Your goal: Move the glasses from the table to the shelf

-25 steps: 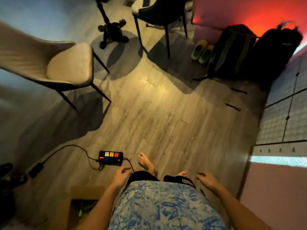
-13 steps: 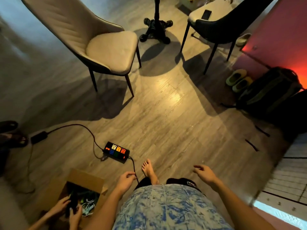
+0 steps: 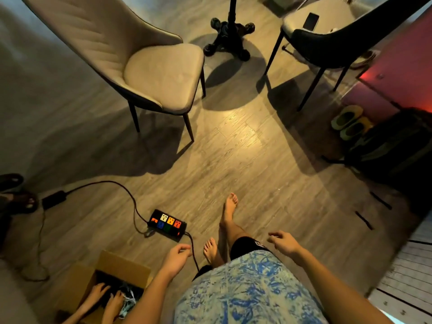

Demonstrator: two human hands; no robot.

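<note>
No glasses and no shelf show in the head view. Of a table I see only a black pedestal base [image 3: 230,38] at the top centre. My left hand [image 3: 175,259] hangs at my side over the floor, fingers loosely curled, holding nothing. My right hand [image 3: 284,243] is out to the right at hip height, fingers spread and empty. My bare feet stand on the wooden floor, one foot [image 3: 228,211] stepped forward.
A beige chair [image 3: 149,69] and a dark chair [image 3: 336,45] with a phone [image 3: 311,20] on it stand ahead. A power strip [image 3: 167,224] with cable lies by my feet. Another person's hands [image 3: 107,298] reach into a cardboard box [image 3: 121,265]. Slippers [image 3: 349,121] and bags [image 3: 397,146] sit right.
The view has swung left and forward, bringing the chairs and table base closer. One foot has stepped ahead. Another person's hands appeared in the box. Both my hands stayed empty.
</note>
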